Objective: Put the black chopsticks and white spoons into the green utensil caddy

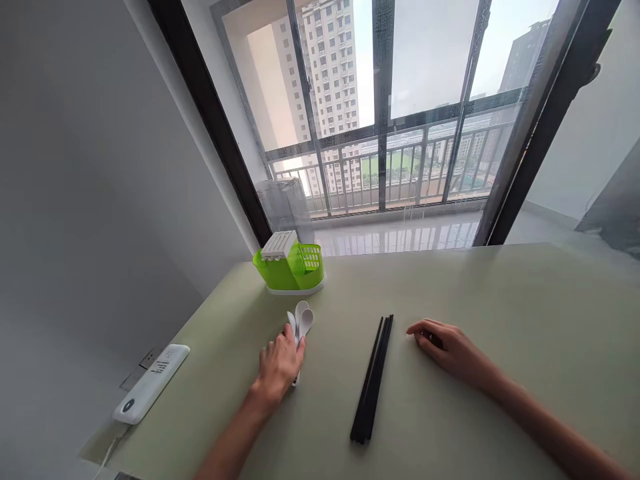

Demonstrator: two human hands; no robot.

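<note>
Several white spoons are bunched together, bowls pointing away from me. My left hand is closed around their handles, low over the table; a bit of handle shows below the palm. To the right lies a bundle of black chopsticks, side by side and slightly slanted. My right hand rests on the table just right of the chopsticks' far ends, not touching them. Its fingers are loosely bent, with a gap at the thumb and nothing held. Beyond the spoons stands a green cutlery holder with a white slotted top and white base.
The pale green table reaches to a large sliding window at its far side. At the left edge, by the grey wall, lies a white power strip with a cable.
</note>
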